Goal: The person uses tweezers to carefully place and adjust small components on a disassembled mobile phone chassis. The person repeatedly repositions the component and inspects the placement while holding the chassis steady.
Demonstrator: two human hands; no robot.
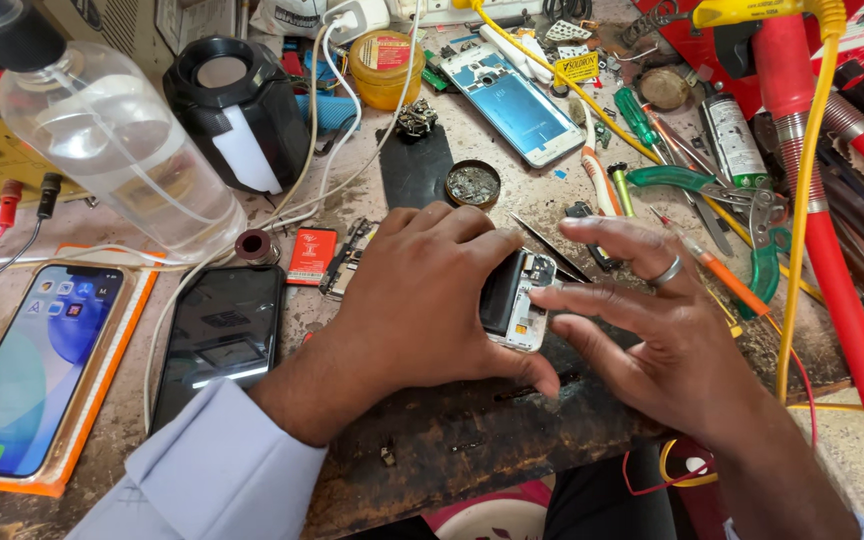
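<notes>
An opened phone body [517, 300] with its insides showing lies at the middle of the worn workbench [472, 430]. My left hand [422, 300] covers its left side and grips it, thumb along the lower edge. My right hand [652, 330], a ring on one finger, hovers at the phone's right edge with fingers spread and fingertips touching its side. Thin metal tweezers [552, 250] lie just behind the phone, partly hidden by my fingers.
A lit phone [37, 370] on an orange mat and a dark phone [220, 340] lie at left. A clear liquid bottle [117, 150], black container [237, 105], phone frame [512, 100], screwdrivers, green-handled pliers [712, 185] and red and yellow cables [832, 250] crowd the back and right.
</notes>
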